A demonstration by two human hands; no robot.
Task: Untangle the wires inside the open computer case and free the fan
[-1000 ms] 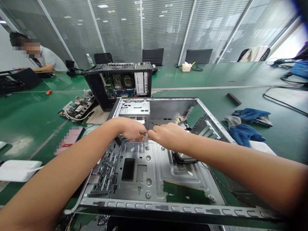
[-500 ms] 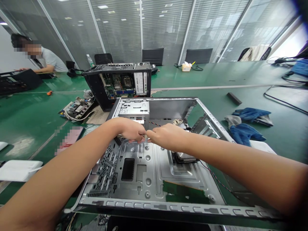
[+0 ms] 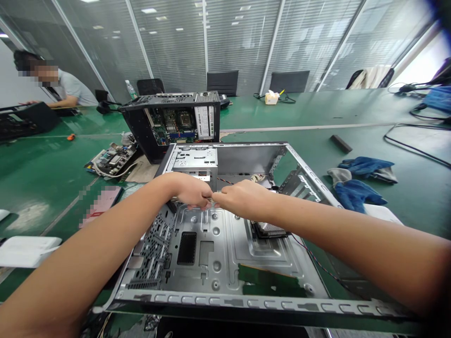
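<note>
An open metal computer case (image 3: 225, 249) lies on its side before me. Above its floor, near the drive cage (image 3: 196, 157), my left hand (image 3: 193, 190) and my right hand (image 3: 241, 199) meet fingertip to fingertip. Both are closed, pinching something small that the fingers mostly hide. Below my right wrist a finned heatsink (image 3: 271, 229) sits in the case, with a thin twisted wire (image 3: 313, 258) running off to the right. A green circuit board (image 3: 269, 280) lies in the near part of the case. A beige cable bundle (image 3: 258, 178) shows behind my right hand.
Behind stands a second open computer case (image 3: 169, 126) with a motherboard inside. Left of it lies a loose circuit board with cables (image 3: 116, 157). Blue-and-grey gloves (image 3: 362, 183) and a dark bar (image 3: 341, 143) are at right. A white adapter (image 3: 28, 250) lies left; a person (image 3: 66, 89) sits far left.
Both hands keep almost the same pose, fingertips together. The whole view has shifted very slightly; nothing in the case has visibly moved.
</note>
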